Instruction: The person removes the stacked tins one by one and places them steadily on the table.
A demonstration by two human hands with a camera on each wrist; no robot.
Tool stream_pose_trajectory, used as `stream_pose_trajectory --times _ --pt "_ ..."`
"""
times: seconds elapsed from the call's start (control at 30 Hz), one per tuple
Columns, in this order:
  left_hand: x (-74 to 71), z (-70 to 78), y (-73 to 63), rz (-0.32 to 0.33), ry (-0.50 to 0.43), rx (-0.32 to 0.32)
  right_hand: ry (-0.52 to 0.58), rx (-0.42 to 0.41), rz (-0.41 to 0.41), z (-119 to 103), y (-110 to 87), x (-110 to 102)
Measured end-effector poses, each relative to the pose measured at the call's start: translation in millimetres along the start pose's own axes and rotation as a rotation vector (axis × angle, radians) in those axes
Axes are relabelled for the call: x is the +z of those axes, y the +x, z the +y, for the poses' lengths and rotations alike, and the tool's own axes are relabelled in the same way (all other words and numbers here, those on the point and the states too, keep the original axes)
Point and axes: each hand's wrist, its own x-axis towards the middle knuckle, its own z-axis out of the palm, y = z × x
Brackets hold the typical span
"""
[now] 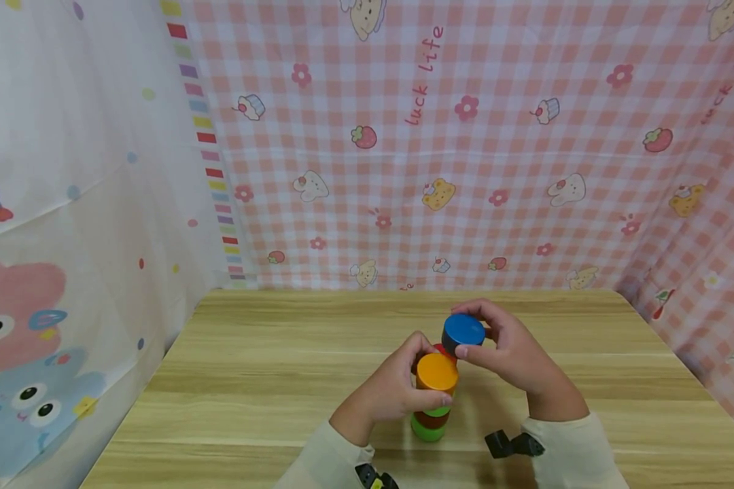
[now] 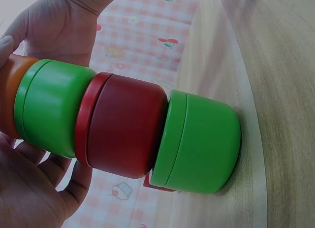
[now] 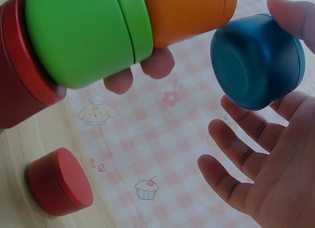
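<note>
Small lidded round jars form a tall stack: a green jar [image 2: 202, 142] at the bottom on the table, a dark red jar [image 2: 128, 124], another green jar [image 3: 83, 33], and an orange jar [image 1: 437, 372] on top. My left hand [image 1: 394, 384] grips the stack near its top, fingers and thumb around the orange jar and beside the upper green one. To the right of the orange jar and slightly higher, my right hand [image 1: 516, 353] holds a blue jar [image 1: 464, 331] between thumb and fingers. Its rounded underside shows in the right wrist view.
A separate red jar [image 3: 59, 181] stands on the wooden table [image 1: 251, 380] behind the stack, mostly hidden in the head view. Patterned cloth [image 1: 342, 224] hangs along the table's back edge and both sides. A black device [image 1: 514, 443] sits at the right wrist.
</note>
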Motion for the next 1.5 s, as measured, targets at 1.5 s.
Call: stream_pose_trajectory --times 1.5 --pt "-0.2 0.5 0.4 0.01 0.018 -0.019 0.075 0.181 0.026 33 0.1 -6"
